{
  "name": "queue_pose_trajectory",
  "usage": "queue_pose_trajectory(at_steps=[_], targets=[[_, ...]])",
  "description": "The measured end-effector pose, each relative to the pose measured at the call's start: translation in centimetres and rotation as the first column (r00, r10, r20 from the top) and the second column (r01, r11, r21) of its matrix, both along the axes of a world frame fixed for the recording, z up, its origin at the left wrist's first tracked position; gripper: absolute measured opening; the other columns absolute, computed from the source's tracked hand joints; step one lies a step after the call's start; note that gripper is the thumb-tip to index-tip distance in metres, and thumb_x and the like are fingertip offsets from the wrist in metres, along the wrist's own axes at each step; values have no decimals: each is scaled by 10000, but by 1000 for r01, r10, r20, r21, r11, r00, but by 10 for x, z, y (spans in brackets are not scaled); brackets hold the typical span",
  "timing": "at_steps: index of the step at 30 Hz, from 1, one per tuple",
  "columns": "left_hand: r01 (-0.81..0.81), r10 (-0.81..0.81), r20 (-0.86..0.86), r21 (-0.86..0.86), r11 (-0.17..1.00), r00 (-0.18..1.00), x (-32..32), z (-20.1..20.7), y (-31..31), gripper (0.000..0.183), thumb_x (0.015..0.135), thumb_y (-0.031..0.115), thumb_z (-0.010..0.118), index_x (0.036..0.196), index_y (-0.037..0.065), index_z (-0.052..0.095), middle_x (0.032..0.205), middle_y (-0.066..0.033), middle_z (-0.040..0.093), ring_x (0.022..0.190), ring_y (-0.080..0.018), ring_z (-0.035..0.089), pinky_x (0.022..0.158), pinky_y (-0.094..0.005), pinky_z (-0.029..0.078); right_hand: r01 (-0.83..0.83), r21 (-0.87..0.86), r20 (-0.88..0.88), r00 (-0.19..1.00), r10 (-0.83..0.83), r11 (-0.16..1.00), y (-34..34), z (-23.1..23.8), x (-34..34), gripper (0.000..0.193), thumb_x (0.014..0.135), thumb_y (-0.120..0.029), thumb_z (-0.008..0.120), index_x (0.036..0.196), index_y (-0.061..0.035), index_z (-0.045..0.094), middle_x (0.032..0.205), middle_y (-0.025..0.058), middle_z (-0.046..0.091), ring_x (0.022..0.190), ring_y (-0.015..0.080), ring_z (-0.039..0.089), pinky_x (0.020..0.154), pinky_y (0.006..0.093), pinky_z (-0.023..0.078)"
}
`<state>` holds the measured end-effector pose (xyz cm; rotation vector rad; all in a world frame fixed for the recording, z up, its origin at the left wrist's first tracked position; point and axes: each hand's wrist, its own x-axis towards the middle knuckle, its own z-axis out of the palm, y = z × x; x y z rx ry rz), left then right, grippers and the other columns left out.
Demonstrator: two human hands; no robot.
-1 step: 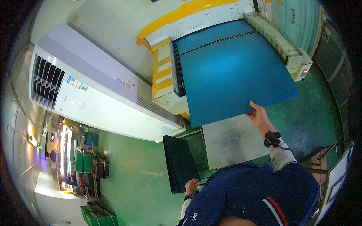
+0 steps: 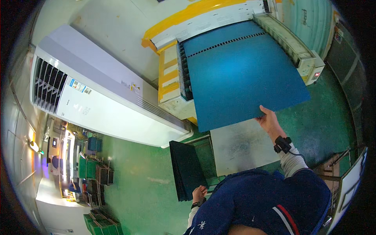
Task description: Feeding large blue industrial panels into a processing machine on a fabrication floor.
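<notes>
A large flat blue panel (image 2: 243, 78) lies on the roller conveyor, its near edge sticking out past the machine. At that near edge my right hand (image 2: 268, 119) grips the panel, thumb on top and fingers underneath. A second blue panel (image 2: 223, 37) lies farther in, beyond a narrow gap that shows the rollers. Lower down, my left hand (image 2: 199, 193) is closed at the lower right edge of several dark panels (image 2: 188, 170), which stand together, slightly fanned. Its fingertips are partly hidden.
A long white air conditioner (image 2: 117, 102) stands at the left. Below the blue panel is a pale grey board (image 2: 243, 147). The conveyor's side rails (image 2: 288, 43) flank the panels. Green bins (image 2: 88, 166) and racks stand far left on the green floor. A framed cart (image 2: 344, 188) is at right.
</notes>
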<state>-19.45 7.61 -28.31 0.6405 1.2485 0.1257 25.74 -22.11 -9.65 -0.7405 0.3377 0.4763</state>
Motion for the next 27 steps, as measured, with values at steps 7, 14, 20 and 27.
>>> queue_pose_trajectory(at_steps=[7,14,20,27], targets=[[-4,9,77,-54,999,997,2,6,-1,200,910,12,454,711,1,432,658,-52,416,514,-128,323,474,-304,293,7,5,-15,1000,-7,1000,4,2,7,198,811,-213,648,935,-82,568,877,55,624,746,218,607,606,374,523],[-20,26,59,-104,994,998,-2,-8,4,120,895,19,486,787,-31,476,702,-81,485,520,-152,398,471,-308,359,-3,-16,18,1000,4,1000,5,4,12,214,827,-206,635,955,-51,561,919,83,598,809,233,587,651,381,498],[-27,61,165,-199,980,984,-20,-34,13,107,902,89,486,884,-10,521,791,-120,582,624,-234,588,512,-335,486,-4,-19,52,999,5,1000,9,4,19,220,826,-210,638,951,-45,561,898,95,598,769,237,585,603,371,504],[26,10,188,-187,982,982,-28,-45,16,124,908,128,494,905,10,532,802,-107,598,635,-249,607,517,-363,498,-1,8,20,1000,1,1000,11,6,24,177,823,-201,639,893,-52,571,870,86,601,727,234,577,587,375,502]])
